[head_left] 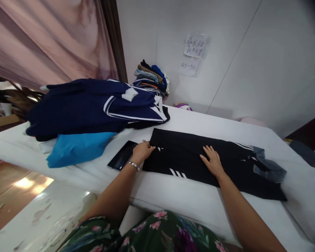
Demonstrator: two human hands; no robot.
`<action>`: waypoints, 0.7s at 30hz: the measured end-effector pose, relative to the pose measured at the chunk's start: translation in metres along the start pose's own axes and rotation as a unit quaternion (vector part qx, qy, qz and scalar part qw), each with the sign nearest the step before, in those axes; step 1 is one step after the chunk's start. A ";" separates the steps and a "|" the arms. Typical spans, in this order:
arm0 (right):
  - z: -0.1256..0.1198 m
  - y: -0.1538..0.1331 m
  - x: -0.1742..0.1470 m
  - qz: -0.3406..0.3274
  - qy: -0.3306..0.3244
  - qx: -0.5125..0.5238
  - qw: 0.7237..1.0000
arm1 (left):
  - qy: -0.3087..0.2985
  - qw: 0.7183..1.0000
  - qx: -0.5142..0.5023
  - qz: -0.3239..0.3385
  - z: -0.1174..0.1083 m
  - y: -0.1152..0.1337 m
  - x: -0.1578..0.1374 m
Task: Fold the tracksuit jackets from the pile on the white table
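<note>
- the white desk (pixel 189 120) carries all the clothing; its flat top probably serves to let fabric be spread out smoothly.
- the heap of navy garments (pixel 73 105), with white trim, lies loosely across the far left, perhaps so that the nearer stretch is left for working.
- the black garment (pixel 189 150) lies long and flat right in front of the person, well to the right of centre, white stripes showing near both ends; placed lengthwise like this, it seems meant to be within reach of both arms.
- the bright blue cloth (pixel 78 148) pokes out from under the heap's near side, apparently just caught beneath it.
- the stack of folded clothes (pixel 149 78) stands behind the heap, likely put there to be out of the way.
- the grey-blue cloth (pixel 269 168) shows at the black garment's right end; whether it belongs to that garment, i cannot tell.
- the tablet (pixel 122 155), dark-screened, lies just left of the black garment, presumably set aside from the fabric.
- the right hand (pixel 212 162) rests palm down on the black garment, fingers spread and gripping nothing, seemingly to steady or smooth it.
- the left hand (pixel 141 152) has its fingers closed, apparently pinching the garment's left edge, perhaps to control that end.
- the bracelet (pixel 133 165) circles the left wrist.
</note>
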State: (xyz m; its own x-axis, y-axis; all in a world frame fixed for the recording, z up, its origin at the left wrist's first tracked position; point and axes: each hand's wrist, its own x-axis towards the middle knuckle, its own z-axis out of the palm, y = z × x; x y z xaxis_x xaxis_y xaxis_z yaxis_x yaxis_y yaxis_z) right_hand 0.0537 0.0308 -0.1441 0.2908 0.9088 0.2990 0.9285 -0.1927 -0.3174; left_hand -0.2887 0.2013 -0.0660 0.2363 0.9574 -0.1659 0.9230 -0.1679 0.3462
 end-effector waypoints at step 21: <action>0.000 0.006 -0.005 -0.022 0.034 0.035 0.999 | -0.053 0.999 0.002 0.006 -0.002 -0.006 0.007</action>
State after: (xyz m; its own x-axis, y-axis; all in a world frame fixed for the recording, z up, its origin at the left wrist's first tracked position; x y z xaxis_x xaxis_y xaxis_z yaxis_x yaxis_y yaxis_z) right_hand 0.0584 0.0248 -0.1472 0.2667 0.8884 0.3736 0.9232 -0.1242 -0.3638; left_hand -0.2937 0.2092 -0.0675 0.2773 0.9252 -0.2589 0.9212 -0.1795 0.3451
